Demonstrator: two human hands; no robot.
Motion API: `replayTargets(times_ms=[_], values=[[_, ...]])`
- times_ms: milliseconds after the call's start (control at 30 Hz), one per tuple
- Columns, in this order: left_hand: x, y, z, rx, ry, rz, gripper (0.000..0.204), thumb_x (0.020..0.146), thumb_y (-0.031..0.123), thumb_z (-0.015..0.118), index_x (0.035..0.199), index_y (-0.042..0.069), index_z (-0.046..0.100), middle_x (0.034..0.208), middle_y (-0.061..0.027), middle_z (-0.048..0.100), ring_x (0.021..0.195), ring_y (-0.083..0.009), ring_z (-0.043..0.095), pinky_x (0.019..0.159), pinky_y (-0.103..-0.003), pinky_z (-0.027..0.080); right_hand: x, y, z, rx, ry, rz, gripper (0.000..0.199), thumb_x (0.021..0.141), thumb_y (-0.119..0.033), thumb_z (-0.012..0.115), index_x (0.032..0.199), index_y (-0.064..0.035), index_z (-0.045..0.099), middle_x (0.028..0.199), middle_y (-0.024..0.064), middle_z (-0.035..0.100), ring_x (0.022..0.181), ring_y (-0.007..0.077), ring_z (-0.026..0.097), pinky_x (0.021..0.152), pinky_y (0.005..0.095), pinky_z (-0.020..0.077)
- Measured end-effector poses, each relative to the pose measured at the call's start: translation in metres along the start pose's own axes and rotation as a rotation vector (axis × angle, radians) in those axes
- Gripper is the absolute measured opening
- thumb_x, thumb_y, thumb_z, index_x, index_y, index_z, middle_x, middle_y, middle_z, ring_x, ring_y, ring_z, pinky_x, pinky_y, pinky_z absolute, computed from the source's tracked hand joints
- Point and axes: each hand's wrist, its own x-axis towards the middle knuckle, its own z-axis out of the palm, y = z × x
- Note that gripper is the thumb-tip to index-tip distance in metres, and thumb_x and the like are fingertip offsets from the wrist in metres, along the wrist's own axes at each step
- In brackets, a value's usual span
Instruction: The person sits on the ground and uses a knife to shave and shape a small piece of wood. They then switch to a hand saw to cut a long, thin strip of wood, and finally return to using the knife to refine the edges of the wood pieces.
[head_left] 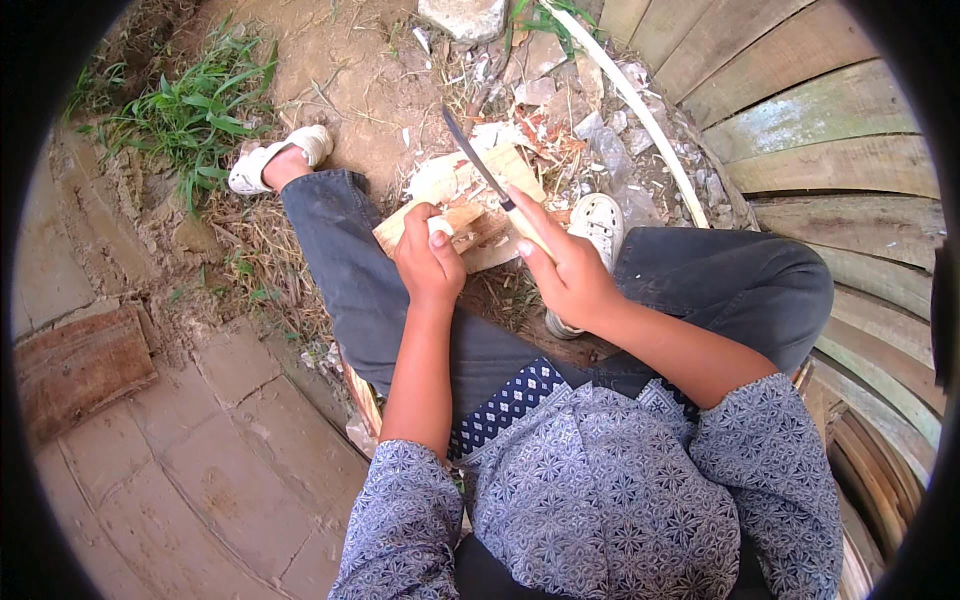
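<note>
My left hand [428, 262] grips a pale piece of wood [462, 215] that lies between my knees, its far end resting on a wooden block. My right hand [562, 262] holds a knife [480, 165] by its light handle. The dark blade points up and away from me and lies over the wood's upper face. Both forearms come in from below, in blue patterned sleeves. I sit with dark trousers and white shoes [280, 160], legs spread on either side of the wood.
Wood chips and rubble [590, 130] litter the bare earth ahead. A long pale stick [640, 110] leans along a weathered plank wall [830, 160] on the right. Grass [195, 110] grows at upper left. Brick paving [200, 440] and a rusty slab [80, 365] lie to the left.
</note>
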Motion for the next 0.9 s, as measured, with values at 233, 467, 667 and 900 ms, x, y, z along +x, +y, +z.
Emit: replayTargets(times_ms=[233, 467, 667, 900], values=[[0.0, 0.025, -0.021, 0.02, -0.16, -0.17, 0.031, 0.103, 0.027, 0.041, 0.12, 0.003, 0.053, 0.094, -0.0226, 0.067, 0.076, -0.0445, 0.064, 0.071, -0.048, 0.05, 0.006, 0.034, -0.017, -0.292, -0.402, 0.385, 0.057, 0.1, -0.021, 0.055, 0.155, -0.0225, 0.041, 0.106, 0.0249, 0.07, 0.089, 0.038, 0.07, 0.082, 0.0447, 0.0536], [-0.03, 0.048, -0.04, -0.44, -0.34, -0.706, 0.04, 0.097, 0.019, 0.039, 0.135, 0.008, 0.04, 0.096, -0.0164, 0.066, 0.071, -0.0194, 0.063, 0.07, -0.034, 0.053, -0.009, 0.045, -0.013, -0.039, -0.213, 0.175, 0.054, 0.097, -0.015, 0.057, 0.15, -0.0097, 0.046, 0.111, 0.0233, 0.068, 0.1, 0.039, 0.066, 0.089, 0.0466, 0.0505], [-0.047, 0.051, -0.035, -0.962, -0.305, -1.171, 0.053, 0.095, 0.03, 0.049, 0.141, 0.011, 0.031, 0.109, -0.0145, 0.057, 0.073, -0.0212, 0.062, 0.064, -0.037, 0.057, -0.008, 0.041, -0.013, -0.167, -0.35, 0.221, 0.044, 0.091, -0.008, 0.055, 0.134, -0.0038, 0.05, 0.112, 0.024, 0.065, 0.105, 0.0399, 0.064, 0.089, 0.0464, 0.0498], [-0.038, 0.042, -0.03, -0.891, -0.49, -1.3, 0.035, 0.102, 0.032, 0.051, 0.126, 0.006, 0.052, 0.085, -0.0049, 0.061, 0.063, -0.0155, 0.058, 0.057, -0.03, 0.055, 0.019, 0.043, -0.009, -0.328, -0.387, 0.194, 0.037, 0.094, -0.016, 0.059, 0.131, -0.0134, 0.053, 0.087, 0.0217, 0.069, 0.086, 0.0422, 0.068, 0.077, 0.0513, 0.0525]])
